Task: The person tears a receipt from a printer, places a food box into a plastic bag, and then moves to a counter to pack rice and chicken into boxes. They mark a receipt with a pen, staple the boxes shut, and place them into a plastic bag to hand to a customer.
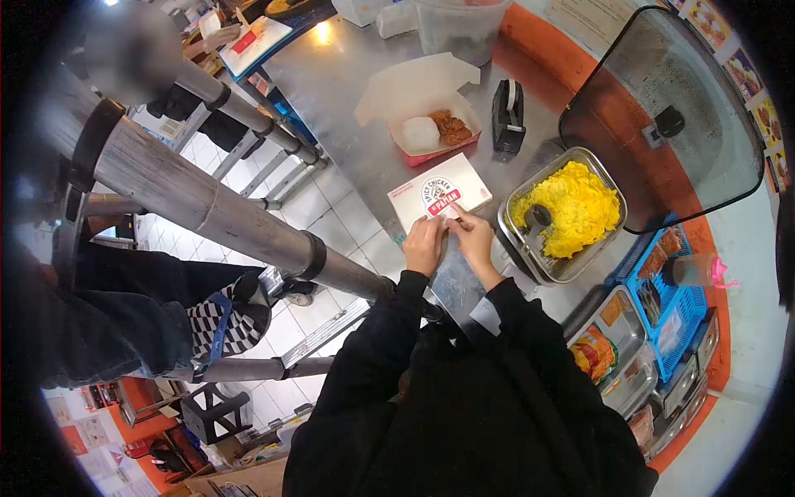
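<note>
A closed white cardboard food box [411, 197] with a red and black "Spicy Chicken" logo sits on the metal counter in front of me. My left hand [424, 243] has its curled fingers at the near edge of the lid. Beside it, my right hand [474, 238] presses and pinches at the same edge, one finger reaching onto the logo. The fingertips nearly meet, and what lies between them is hidden. Just behind stands an open food box [431, 159] holding white rice [421, 132] and a brown fried piece [452, 127].
A black tape dispenser [508, 124] stands behind the boxes. To the right is a metal container of yellow scrambled egg [584, 207], its dark transparent lid [662, 157] raised. Blue baskets [662, 298] and metal trays line the right side. Bamboo poles [199, 195] and a person's leg [124, 323] are at left.
</note>
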Demonstrator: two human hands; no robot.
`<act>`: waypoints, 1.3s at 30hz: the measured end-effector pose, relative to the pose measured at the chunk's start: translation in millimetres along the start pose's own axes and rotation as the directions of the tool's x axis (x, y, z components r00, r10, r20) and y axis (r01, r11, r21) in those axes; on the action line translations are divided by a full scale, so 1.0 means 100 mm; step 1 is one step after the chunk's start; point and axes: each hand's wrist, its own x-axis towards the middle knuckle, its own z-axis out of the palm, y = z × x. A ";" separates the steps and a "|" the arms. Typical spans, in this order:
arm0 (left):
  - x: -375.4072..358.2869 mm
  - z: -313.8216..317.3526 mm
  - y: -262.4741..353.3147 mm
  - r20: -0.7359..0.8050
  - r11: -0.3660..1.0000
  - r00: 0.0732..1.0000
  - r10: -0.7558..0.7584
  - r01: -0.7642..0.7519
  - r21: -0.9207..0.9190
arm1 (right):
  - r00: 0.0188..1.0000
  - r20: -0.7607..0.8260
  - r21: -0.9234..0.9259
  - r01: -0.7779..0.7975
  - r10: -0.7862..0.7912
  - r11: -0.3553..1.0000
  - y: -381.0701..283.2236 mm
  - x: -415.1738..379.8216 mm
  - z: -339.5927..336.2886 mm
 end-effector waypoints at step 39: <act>0.40 -0.52 -0.08 0.163 0.744 0.727 -0.667 0.639 0.194 | 0.507 0.041 -0.498 0.757 -0.861 0.422 -1.48 0.96 -0.75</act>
